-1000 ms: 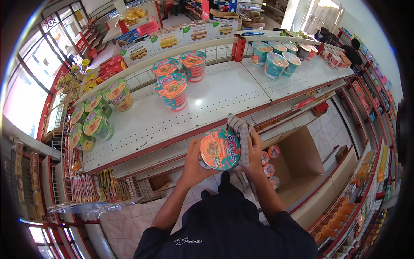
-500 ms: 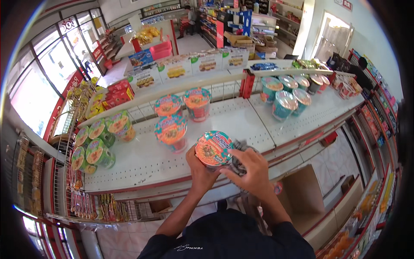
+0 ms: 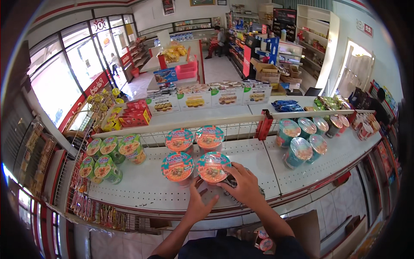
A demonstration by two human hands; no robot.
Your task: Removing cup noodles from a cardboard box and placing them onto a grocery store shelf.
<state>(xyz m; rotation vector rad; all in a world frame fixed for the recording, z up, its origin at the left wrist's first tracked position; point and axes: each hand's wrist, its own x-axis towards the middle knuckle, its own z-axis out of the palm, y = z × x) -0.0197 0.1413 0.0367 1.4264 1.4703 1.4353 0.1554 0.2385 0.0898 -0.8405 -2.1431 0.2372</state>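
An instant noodle cup (image 3: pixel 214 168) with an orange and teal lid stands on the white shelf at the front right of a block of matching cups. My right hand (image 3: pixel 243 183) grips its right side, thumb in front and fingers round the far edge. Something grey and crumpled, perhaps a cloth, shows under that hand. My left hand (image 3: pixel 202 206) is just in front of the cup, open, thumb and fingers apart. To the left stands a second orange-lidded cup (image 3: pixel 177 167), with two more behind, one of them the back right cup (image 3: pixel 209 137).
Green noodle cups (image 3: pixel 108 169) cluster at the shelf's left; teal cups (image 3: pixel 297 151) stand right of the red divider (image 3: pixel 264 125). White display boxes (image 3: pixel 227 96) line the upper ledge. Below right is an open cardboard carton (image 3: pixel 306 231). A person (image 3: pixel 215 42) is far back in the aisle.
The cup has gone from above the shelf's front edge onto the shelf, beside the other orange-lidded cups. My left hand has let go of it. The view has tilted up.
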